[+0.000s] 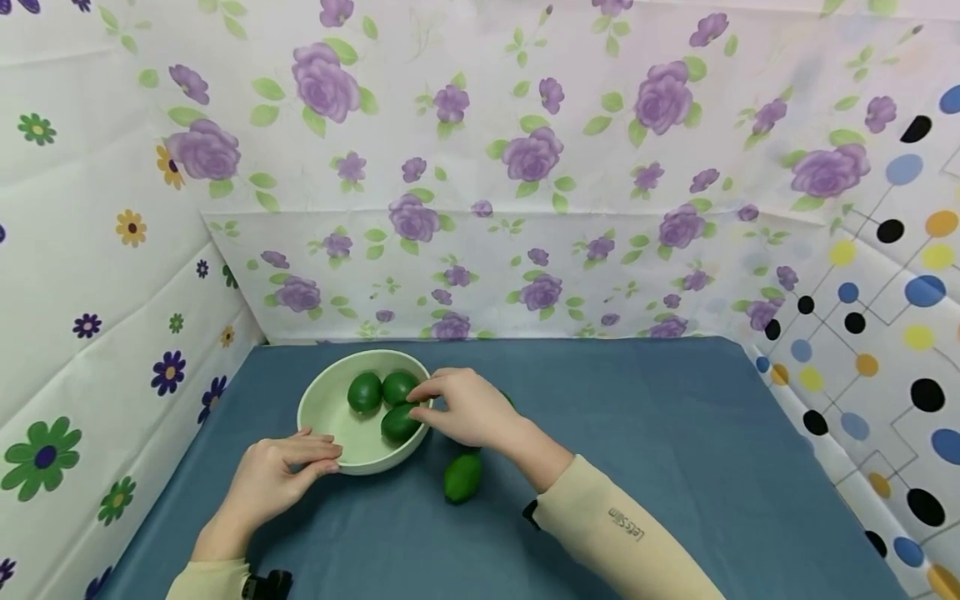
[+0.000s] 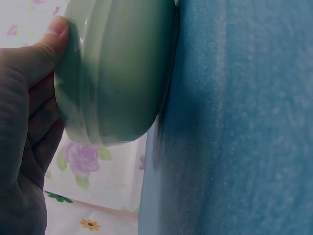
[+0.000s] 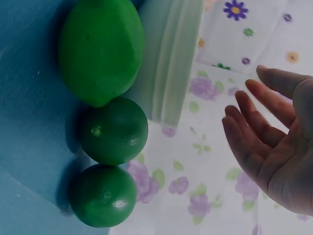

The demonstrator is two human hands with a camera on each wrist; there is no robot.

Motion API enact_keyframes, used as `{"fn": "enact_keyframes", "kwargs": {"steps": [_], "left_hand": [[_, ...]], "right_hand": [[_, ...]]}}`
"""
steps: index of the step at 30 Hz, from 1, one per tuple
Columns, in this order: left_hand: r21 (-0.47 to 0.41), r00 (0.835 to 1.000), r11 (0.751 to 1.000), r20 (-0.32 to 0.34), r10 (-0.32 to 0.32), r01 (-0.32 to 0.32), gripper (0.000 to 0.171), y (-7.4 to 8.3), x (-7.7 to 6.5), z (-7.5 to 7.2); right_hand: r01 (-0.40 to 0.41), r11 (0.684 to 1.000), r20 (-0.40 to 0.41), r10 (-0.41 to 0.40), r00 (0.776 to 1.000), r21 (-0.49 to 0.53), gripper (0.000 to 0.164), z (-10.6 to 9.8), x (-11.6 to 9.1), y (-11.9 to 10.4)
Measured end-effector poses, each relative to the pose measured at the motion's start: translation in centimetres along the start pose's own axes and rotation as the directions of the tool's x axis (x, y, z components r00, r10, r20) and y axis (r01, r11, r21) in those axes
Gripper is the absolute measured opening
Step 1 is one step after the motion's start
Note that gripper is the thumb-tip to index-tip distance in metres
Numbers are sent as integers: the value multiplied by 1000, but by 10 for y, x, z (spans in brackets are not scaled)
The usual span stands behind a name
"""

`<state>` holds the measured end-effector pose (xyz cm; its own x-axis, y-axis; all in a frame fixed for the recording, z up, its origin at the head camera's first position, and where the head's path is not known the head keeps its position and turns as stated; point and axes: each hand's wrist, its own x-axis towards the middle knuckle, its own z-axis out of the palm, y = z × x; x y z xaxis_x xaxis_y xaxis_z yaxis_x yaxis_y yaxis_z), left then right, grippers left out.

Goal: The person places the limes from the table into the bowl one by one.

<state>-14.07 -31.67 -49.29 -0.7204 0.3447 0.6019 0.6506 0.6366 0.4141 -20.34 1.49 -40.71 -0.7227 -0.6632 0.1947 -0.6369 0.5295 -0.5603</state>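
Observation:
A pale green bowl (image 1: pixel 327 422) holds three dark green limes (image 1: pixel 365 392). At its near left rim, my left hand (image 1: pixel 272 477) grips the edge between thumb and fingers; the left wrist view shows the thumb (image 2: pixel 57 30) against the rim. Over the bowl's right side hovers my right hand (image 1: pixel 468 407), its fingers loosely bent above the limes. In the right wrist view that hand (image 3: pixel 279 142) has nothing in its grasp. Outside the bowl, a brighter green lime (image 3: pixel 100 49) and two rounder limes (image 3: pixel 115 129) lie on the table in a row, mostly hidden by the right hand in the head view.
A blue cloth (image 1: pixel 637 467) covers the table. Flowered sheeting (image 1: pixel 525 167) hangs along the back, with more patterned sheeting at left (image 1: pixel 90 250) and dotted sheeting at right (image 1: pixel 885 333). The bowl stands left of centre, towards the back.

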Motion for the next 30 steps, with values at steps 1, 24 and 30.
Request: {"fn": "enact_keyframes", "kwargs": {"steps": [1,24,30], "left_hand": [[2,1000,1000,3,-3,3,29,0,0,0],[4,1000,1000,2,11,-11,30,1,3,1],[-1,999,999,-2,33,-33,31,1,2,-1]], "right_hand": [[-6,999,-9,6,1000,40,25,-3,-4,2],[-240,902,-170,316,933,359,33,-31,-83,76],[-225,941,-180,274,945,253,35,-32,-87,76]]}}
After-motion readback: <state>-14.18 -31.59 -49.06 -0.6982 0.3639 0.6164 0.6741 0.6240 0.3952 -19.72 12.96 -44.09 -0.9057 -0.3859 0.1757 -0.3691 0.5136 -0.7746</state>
